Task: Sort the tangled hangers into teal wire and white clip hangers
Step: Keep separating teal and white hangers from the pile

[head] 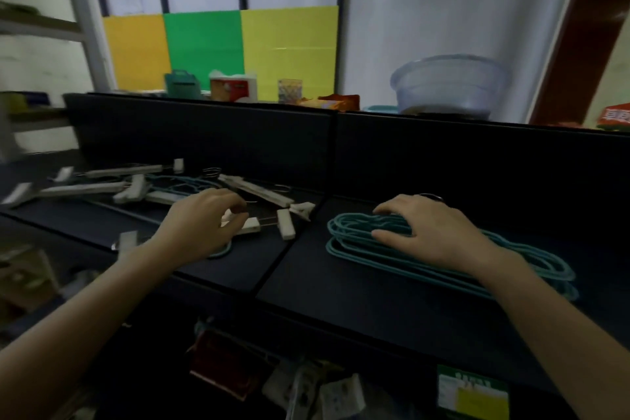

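Two groups of hangers are seen on a dark table (375,310), in front of a dark back panel (204,140).

On the right half, a stack of teal wire hangers (358,249) is laid flat, running from the centre towards the right edge. The right hand (429,228) is rested on top of the stack, palm down, fingers spread and fairly straight, with the fingertips at the stack's left end. Nothing is gripped by it.

On the left half, a tangle of white clip hangers (102,187) is spread out near the back panel. One teal hanger (177,186) is still caught among them, and a teal loop is seen under the left wrist. The left hand (201,225) is held over the near right part of this tangle, fingers curled. One clip hanger (250,225) is pinched at its end between thumb and fingertips, though the grip is partly blurred. More white clips are seen just beside it, to the right.

Behind the back panel, a clear basin (450,85), a box (233,89) and coloured panels (204,44) are visible. Items below the table edge are too dark to be identified.
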`<move>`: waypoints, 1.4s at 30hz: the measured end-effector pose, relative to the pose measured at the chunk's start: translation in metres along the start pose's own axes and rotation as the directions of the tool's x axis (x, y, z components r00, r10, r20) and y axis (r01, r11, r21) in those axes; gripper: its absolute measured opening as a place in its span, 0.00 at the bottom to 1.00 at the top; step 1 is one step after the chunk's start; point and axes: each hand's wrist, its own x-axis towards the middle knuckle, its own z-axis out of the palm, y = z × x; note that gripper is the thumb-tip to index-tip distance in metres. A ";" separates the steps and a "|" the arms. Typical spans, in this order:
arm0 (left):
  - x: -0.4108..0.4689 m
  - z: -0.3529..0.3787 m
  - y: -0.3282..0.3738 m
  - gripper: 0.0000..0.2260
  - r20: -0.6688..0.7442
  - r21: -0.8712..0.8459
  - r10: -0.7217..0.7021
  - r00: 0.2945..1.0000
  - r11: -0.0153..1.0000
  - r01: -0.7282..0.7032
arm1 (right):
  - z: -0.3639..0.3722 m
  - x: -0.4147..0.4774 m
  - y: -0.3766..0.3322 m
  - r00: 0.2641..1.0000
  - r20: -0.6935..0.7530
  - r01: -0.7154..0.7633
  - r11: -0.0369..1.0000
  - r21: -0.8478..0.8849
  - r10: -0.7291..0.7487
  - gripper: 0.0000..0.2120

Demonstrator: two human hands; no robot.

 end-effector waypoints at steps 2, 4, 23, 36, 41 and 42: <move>-0.013 -0.005 -0.017 0.13 0.001 0.016 -0.023 1.000 1.000 0.023 | 0.003 0.010 -0.020 1.000 -0.005 0.028 0.999 0.016 -0.028 0.22; -0.025 -0.009 -0.034 0.12 0.004 0.010 -0.052 0.999 0.999 0.052 | 0.008 0.020 -0.040 0.999 -0.010 0.051 0.998 0.024 -0.051 0.20; -0.091 -0.046 -0.239 0.12 0.041 -0.050 -0.068 0.997 0.996 0.070 | 0.063 0.132 -0.242 0.996 -0.061 0.067 0.994 0.091 -0.062 0.13; -0.062 -0.029 -0.343 0.12 0.033 -0.109 -0.061 0.998 0.992 0.065 | 0.069 0.225 -0.299 0.999 0.007 0.041 0.996 0.081 -0.042 0.13; -0.021 -0.013 -0.382 0.13 0.046 -0.114 -0.061 0.997 0.991 0.066 | 0.072 0.274 -0.305 1.000 0.016 0.024 0.999 0.045 -0.025 0.13; -0.012 -0.010 -0.390 0.13 0.049 -0.115 -0.059 0.997 0.991 0.064 | 0.071 0.283 -0.306 1.000 0.023 0.020 0.999 0.029 -0.021 0.14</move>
